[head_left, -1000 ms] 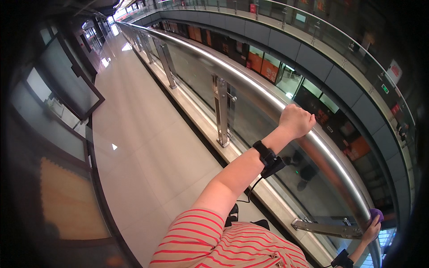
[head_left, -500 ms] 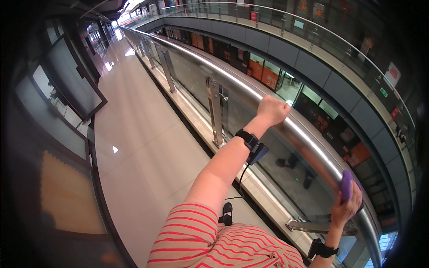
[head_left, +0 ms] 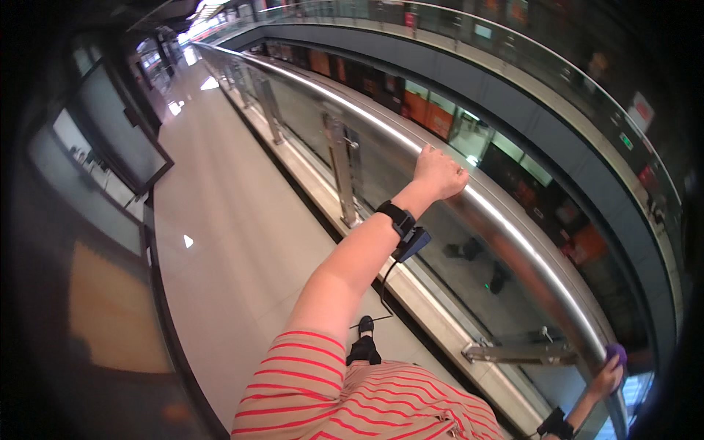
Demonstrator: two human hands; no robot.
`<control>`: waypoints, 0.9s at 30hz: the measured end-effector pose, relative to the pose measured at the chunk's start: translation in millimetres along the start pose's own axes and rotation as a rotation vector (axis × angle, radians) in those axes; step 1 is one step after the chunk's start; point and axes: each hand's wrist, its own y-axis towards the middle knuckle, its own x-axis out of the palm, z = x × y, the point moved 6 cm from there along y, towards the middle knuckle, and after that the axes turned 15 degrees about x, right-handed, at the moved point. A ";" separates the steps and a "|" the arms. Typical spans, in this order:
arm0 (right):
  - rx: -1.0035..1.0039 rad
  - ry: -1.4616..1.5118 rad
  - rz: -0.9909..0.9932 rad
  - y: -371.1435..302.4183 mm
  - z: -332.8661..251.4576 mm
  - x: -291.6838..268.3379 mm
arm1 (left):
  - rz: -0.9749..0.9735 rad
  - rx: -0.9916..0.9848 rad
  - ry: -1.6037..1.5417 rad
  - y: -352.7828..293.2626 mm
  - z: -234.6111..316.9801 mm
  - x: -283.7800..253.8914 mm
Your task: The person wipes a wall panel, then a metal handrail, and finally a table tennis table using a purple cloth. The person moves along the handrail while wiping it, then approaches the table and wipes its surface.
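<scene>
A shiny round metal handrail (head_left: 506, 227) runs from the far left down to the near right. My left hand (head_left: 440, 174) is closed over the rail at about mid-picture, its fingers curled round the top. Farther down the rail, at the lower right, my right hand (head_left: 607, 378) presses a folded purple cloth (head_left: 616, 356) against the metal. The fingers of that hand are bent round the cloth and partly hidden. Black straps with small devices sit on both wrists, and a cable hangs from the left one (head_left: 412, 244).
Glass panels and metal posts (head_left: 340, 169) stand under the rail on a pale ledge. To the left lies a glossy tiled floor (head_left: 235, 242), bordered by an open glass door (head_left: 117, 117). Beyond the rail the building drops to a lower level, with a curved balcony (head_left: 499, 88) opposite.
My right hand has slid with the purple cloth down the rail toward the lower right. My left hand stays on the rail, and the view has shifted slightly.
</scene>
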 end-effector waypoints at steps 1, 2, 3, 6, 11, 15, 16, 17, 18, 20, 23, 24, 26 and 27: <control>-0.094 -0.147 0.078 -3.8 -11.3 3.1 | -0.016 0.039 -0.025 1.7 16.1 -0.6; -0.445 -0.267 0.297 -20.6 -39.9 -3.7 | -0.021 0.096 -0.048 4.3 38.8 -0.6; -0.573 -0.265 0.457 -35.2 -64.1 -7.1 | -0.001 0.160 -0.103 5.8 62.9 -0.7; -0.558 -0.005 0.615 -73.0 -142.7 -17.5 | 0.147 0.452 -0.144 11.4 150.9 -6.4; -0.332 0.244 0.094 -94.0 -217.6 -32.1 | 0.081 0.684 -0.494 27.6 293.5 -6.9; -0.348 0.254 0.155 -89.6 -171.2 -42.7 | -0.090 0.666 -0.454 28.1 346.0 5.3; -0.306 0.260 0.181 -85.5 -151.1 -40.0 | -0.125 0.650 -0.427 28.2 348.8 7.5; -0.250 0.251 0.258 -78.6 -126.8 -43.0 | -0.113 0.645 -0.423 27.5 349.1 7.9; -0.198 0.234 0.321 -75.2 -101.2 -42.2 | -0.133 0.617 -0.398 26.6 346.6 10.9; -0.087 0.165 0.446 -64.7 -48.2 -43.1 | -0.094 0.630 -0.399 25.1 345.3 10.3; 0.164 0.102 0.544 -49.8 16.9 -47.3 | -0.073 0.618 -0.382 25.4 343.1 8.6; 0.290 0.145 0.577 -49.2 31.6 -46.7 | -0.073 0.610 -0.377 25.5 343.3 7.3; 0.333 0.117 0.646 -55.0 29.5 -40.0 | -0.087 0.609 -0.364 26.0 344.2 5.5; 0.418 0.126 0.628 -58.2 24.8 -32.5 | -0.077 0.609 -0.367 26.2 344.6 3.9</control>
